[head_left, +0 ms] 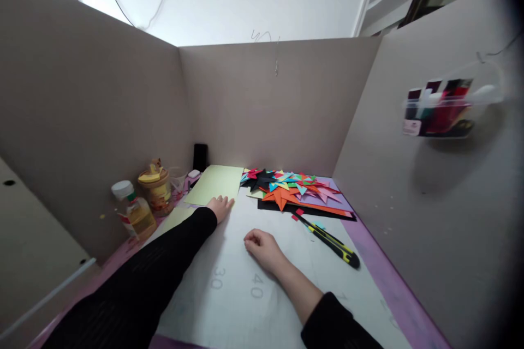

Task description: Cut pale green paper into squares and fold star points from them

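My left hand (221, 208) reaches forward with its fingers stretched out and lying on the near right part of a pale green sheet of paper (215, 180). A second pale sheet (175, 219) shows partly beneath my left sleeve. My right hand (262, 248) is at the middle of the white cutting mat (233, 297), its fingers curled in and nothing visible in them. To its right lies a black and yellow utility knife (329, 242). Two small red paper scraps (297, 214) are near the blade end.
Folded paper stars (286, 185) in several colours are heaped at the back, over black and orange sheets (307, 208). On the left stand a glue bottle (137, 212), a yellow-lidded jar (158, 188) and a dark phone-like object (200, 157). A clear tub (440, 114) hangs on the right partition.
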A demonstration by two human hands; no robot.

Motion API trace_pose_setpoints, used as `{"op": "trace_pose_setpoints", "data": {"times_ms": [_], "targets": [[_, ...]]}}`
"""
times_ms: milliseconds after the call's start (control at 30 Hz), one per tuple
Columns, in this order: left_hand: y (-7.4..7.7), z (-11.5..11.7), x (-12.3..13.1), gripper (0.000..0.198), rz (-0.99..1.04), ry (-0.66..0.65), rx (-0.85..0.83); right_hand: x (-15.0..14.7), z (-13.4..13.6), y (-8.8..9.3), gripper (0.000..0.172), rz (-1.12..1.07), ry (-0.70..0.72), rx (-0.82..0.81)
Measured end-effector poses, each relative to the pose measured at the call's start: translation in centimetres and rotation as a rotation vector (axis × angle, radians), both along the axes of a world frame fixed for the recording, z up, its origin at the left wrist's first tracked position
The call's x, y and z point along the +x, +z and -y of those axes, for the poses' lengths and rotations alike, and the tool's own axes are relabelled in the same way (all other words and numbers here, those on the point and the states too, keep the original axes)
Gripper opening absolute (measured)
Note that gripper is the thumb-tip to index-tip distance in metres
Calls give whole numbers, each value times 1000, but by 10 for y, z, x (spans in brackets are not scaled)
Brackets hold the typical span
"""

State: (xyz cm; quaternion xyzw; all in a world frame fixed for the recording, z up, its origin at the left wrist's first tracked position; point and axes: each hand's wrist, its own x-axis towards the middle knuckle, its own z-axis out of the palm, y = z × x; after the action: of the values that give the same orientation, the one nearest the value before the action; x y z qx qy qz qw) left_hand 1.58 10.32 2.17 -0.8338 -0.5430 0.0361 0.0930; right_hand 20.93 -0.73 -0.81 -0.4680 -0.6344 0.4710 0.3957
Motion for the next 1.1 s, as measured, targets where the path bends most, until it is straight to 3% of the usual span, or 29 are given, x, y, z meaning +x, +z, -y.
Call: {"op": "trace_pose_setpoints", "data": {"times_ms": [133,233,500,667,900,1100], "targets": [[-16,-11,2,53,-22,30,-33,1,2,3,11,57,3,17],[-18,-12,0,55,-30,22,-48,2,2,3,12,66,21,16],[-6,-9,1,48,-86,-52,-87,1,1,1,16,91,18,33],[-6,-9,10,53,-94,-70,-97,0,2,1,18,92,17,44],[-6,-9,16,52,34,-33,-99,0,2,0,19,98,24,46],[12,-8,10,51,90,88,-78,0,0,-5,20,145,34,81]]}}
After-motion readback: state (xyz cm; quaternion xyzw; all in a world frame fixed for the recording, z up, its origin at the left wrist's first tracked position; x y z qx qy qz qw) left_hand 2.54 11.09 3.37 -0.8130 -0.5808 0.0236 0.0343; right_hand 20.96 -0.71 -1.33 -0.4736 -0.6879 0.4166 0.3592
